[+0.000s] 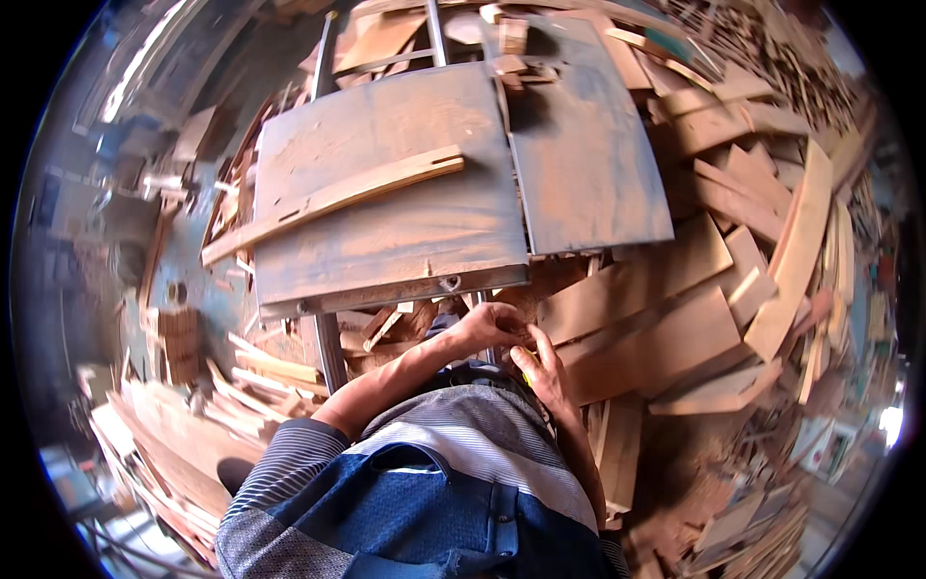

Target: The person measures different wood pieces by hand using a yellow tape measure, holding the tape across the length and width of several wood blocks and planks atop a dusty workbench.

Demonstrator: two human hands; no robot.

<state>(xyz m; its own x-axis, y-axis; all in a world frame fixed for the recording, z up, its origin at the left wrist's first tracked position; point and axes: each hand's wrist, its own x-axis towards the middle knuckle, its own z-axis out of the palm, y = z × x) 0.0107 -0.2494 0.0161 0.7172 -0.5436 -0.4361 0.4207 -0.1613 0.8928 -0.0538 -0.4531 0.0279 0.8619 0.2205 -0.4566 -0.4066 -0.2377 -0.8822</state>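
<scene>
Both of my hands meet in front of my waist, just off the near edge of the metal saw table (386,236). My left hand (488,326) has its fingers curled in by the right fingertips; what it pinches, if anything, is too small to make out. My right hand (548,374) is closed around a small yellow thing (525,361), mostly covered by the fingers, so its kind does not show. A long, narrow wooden piece (357,193) with slots cut in it lies slantwise across the dusty table, its left end sticking out past the edge. Neither hand touches it.
A second metal table plate (588,174) adjoins on the right, with small wood blocks (511,63) near its far left corner. Wide boards (646,338) and offcuts pile up at right. More planks (169,439) are stacked at lower left, near a block stack (172,343).
</scene>
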